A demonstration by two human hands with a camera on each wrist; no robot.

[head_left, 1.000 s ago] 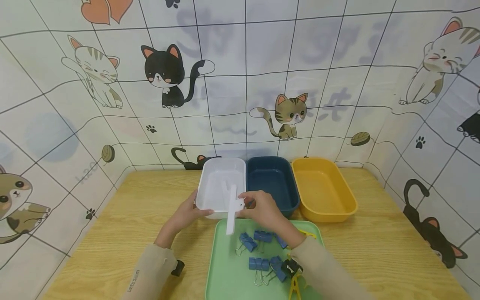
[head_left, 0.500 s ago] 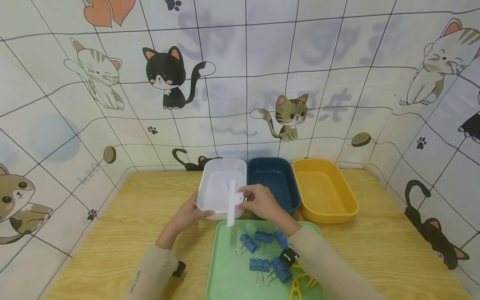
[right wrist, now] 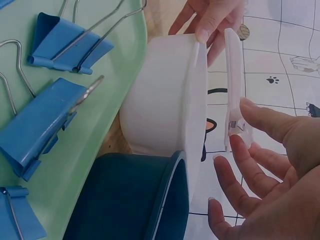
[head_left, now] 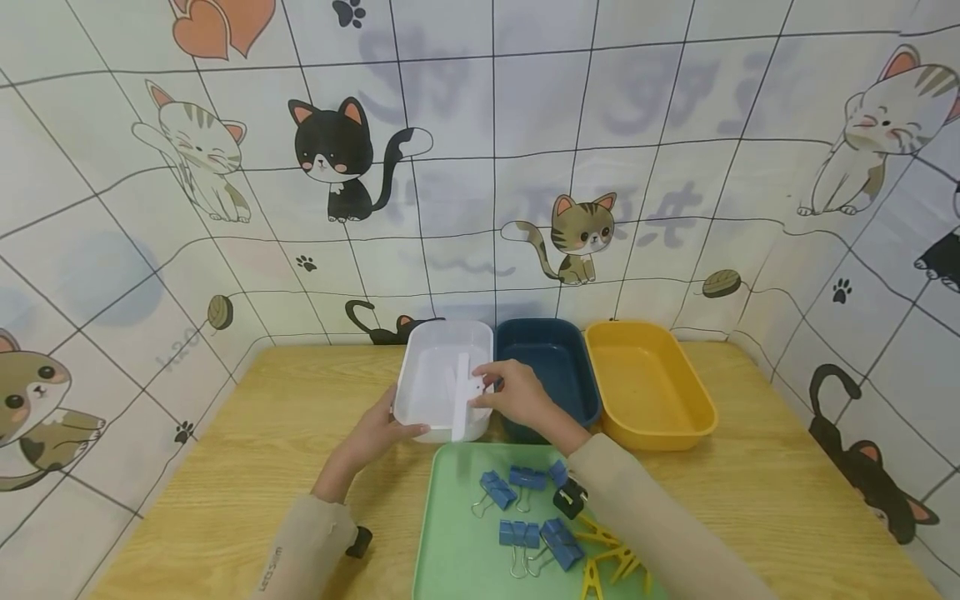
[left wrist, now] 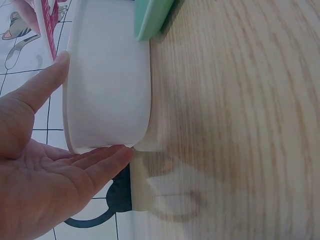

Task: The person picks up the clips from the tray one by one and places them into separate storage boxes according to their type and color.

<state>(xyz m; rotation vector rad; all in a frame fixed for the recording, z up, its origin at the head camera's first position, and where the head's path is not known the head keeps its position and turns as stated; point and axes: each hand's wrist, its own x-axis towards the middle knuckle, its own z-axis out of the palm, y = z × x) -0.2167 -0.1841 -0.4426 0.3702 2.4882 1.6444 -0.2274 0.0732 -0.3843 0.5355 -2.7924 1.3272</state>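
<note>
My left hand (head_left: 382, 429) holds the near left corner of a white plastic tub (head_left: 427, 375). The thumb (left wrist: 57, 65) lies at the near rim, the fingers along the side wall. My right hand (head_left: 517, 396) pinches a long, thin white strip (head_left: 461, 400) by a small tab on its right side, between thumb and fingertips. It is held above the tub's right part, the near end at the front rim. In the right wrist view the strip (right wrist: 234, 70) looks pale and partly see-through; its underside (left wrist: 48, 25) shows red with a white pattern in the left wrist view.
A dark blue tub (head_left: 540, 358) and a yellow tub (head_left: 652, 383) stand to the right of the white one. In front lies a green tray (head_left: 457, 550) with several blue binder clips (head_left: 519, 533) and yellow clothespins (head_left: 592, 577). A cat-print sheet (head_left: 465, 275) hangs behind.
My right hand has carried the white strip away from me, from partly over the green tray to over the white tub. The left hand has stayed on the tub.
</note>
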